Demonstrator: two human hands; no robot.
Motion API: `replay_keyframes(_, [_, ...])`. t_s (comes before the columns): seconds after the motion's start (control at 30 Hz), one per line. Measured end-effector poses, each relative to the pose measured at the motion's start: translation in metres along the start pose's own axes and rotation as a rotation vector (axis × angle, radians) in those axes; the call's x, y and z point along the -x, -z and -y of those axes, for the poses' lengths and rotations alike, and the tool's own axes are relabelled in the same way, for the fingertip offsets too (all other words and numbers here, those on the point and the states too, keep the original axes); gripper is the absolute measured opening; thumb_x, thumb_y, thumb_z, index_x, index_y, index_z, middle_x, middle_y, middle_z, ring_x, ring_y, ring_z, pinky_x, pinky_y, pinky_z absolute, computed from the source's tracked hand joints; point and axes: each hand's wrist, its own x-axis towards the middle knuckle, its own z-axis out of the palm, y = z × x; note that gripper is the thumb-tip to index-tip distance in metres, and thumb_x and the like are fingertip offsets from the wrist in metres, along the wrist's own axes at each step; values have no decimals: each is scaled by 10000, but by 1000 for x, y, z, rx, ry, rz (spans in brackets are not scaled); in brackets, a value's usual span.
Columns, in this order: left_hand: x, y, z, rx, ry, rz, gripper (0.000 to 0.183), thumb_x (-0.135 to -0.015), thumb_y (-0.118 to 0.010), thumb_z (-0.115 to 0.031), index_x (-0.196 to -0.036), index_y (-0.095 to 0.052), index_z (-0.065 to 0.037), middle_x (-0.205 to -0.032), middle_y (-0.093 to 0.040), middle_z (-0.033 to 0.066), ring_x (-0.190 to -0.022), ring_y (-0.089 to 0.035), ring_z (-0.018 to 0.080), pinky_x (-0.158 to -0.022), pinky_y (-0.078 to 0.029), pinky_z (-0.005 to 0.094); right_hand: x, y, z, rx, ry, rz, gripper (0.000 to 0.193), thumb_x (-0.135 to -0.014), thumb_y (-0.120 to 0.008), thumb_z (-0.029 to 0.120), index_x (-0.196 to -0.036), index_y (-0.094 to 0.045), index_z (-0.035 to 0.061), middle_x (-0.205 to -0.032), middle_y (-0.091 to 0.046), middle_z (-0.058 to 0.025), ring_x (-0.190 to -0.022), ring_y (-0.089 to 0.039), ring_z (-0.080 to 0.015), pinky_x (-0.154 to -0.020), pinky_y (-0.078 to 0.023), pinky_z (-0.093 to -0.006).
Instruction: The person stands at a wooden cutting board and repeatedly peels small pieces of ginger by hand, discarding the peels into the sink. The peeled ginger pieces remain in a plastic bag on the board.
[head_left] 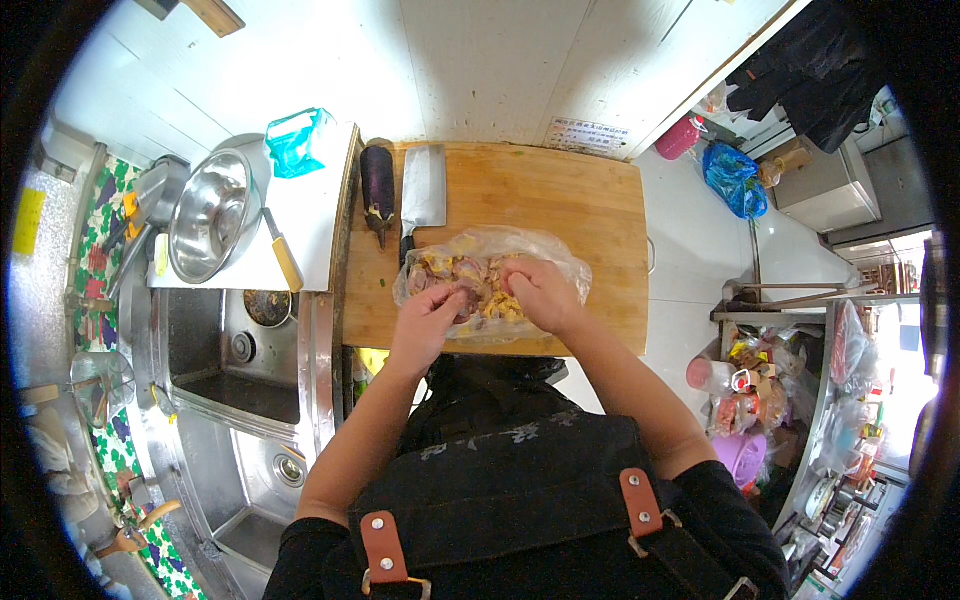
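Note:
A clear plastic bag [572, 262] lies spread on the wooden cutting board [560, 190], with raw meat pieces [470, 268] and yellow bits, maybe fat, on it. My left hand [430, 318] is at the pile's left side, its fingers pinched on a dark reddish piece of meat [466, 304]. On the right of the pile, my right hand [542, 296] has its fingers curled down into the meat. What they grip is hidden. A cleaver [425, 188] lies beyond the bag, its dark handle close to the bag's edge. Left of the cleaver is a purple eggplant [378, 188].
To the left stand a steel sink [235, 370], a metal bowl [210, 215], a wooden-handled knife [284, 255] and a teal package [298, 142]. A blue plastic bag [735, 178] and a shelf with several bagged goods [765, 385] are on the right. A white wall closes off the far side.

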Motion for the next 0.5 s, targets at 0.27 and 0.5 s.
replay_keyframes(0.27, [-5,-5,4,-143,-92,-62,248,-929,-521,-153,-1059,-629,29,-884,-647,38,-796,-591,93,-742,-473,228,7,-14,18,-17,36,-110,233,-793,-684,229,-923,-676,36,-817,-636,-130,-713,-611,-231,-649,-482,-322])
replay_keyframes(0.5, [-3,-7,3,-99,-76,-125,226,-911,-540,-124,-1028,-642,40,-861,-654,31,-779,-565,72,-722,-453,210,6,-17,15,99,144,-168,203,-813,-651,198,-939,-675,41,-832,-655,-152,-729,-629,-282,-640,-485,-332])
